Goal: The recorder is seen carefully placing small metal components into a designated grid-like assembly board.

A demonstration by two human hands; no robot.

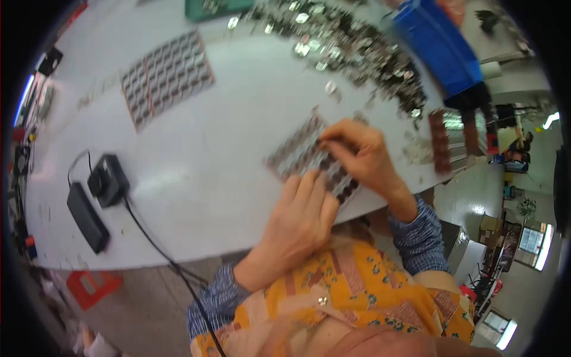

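Note:
A sheet with rows of small dark and silvery pieces (pixel 297 149) lies on the table near its front edge, under both hands. My left hand (pixel 297 217) rests on its near side, with the fingers stretched out and their tips on the rows. Over the sheet's right part, my right hand (pixel 366 153) has thumb and forefinger pinched together close to the rows. Whatever is between those fingertips is too small to make out. A small pale piece (pixel 331 88) lies just beyond the sheet.
A heap of shiny metal pieces (pixel 363 53) spreads across the far right, beside a blue bin (pixel 437 47). Another patterned sheet (pixel 169 74) lies far left, near a green tray (pixel 217 8). Stacked brown sheets (pixel 447 141) stand at right. A black device (pixel 108 179) with a cable sits left.

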